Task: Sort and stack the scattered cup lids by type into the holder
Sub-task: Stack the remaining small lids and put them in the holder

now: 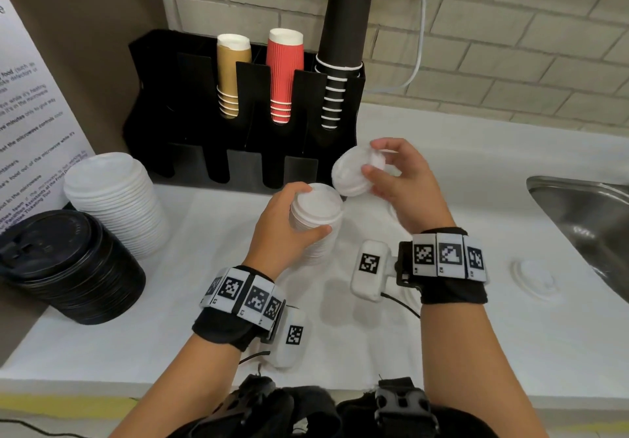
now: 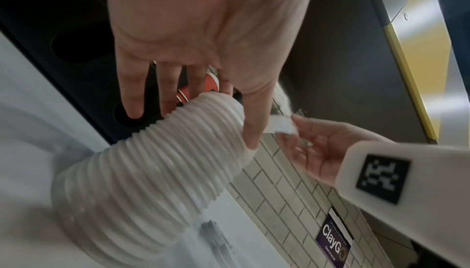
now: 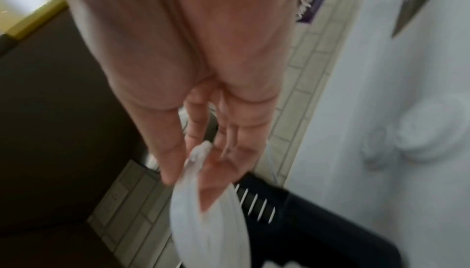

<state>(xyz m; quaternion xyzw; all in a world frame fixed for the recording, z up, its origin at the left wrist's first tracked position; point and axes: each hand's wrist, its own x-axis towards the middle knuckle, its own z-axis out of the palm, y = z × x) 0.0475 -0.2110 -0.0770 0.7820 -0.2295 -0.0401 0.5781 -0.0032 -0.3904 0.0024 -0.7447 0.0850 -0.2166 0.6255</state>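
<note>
White plastic lids fill both hands above the middle of the white counter [image 1: 476,318]. The left hand [image 1: 286,223] curls its fingers and thumb round the top of a tall stack of white lids [image 1: 315,219], which the left wrist view shows as a long ribbed column [image 2: 157,167]. The right hand [image 1: 401,182] pinches a small tilted stack of lids [image 1: 357,172] between thumb and fingertips, its lower rim just beside the top of the tall stack; whether they touch is unclear. The black holder [image 1: 238,151] stands at the counter's back edge against the tiled wall, with brown, red and black cups in its upper slots. Toward the counter's left edge sit a white pile of lids [image 1: 115,202] and, nearer the front, a black pile of lids [image 1: 68,267]. A single white lid [image 1: 537,279] lies flat near the right edge, close to the steel sink [image 1: 589,219].
</note>
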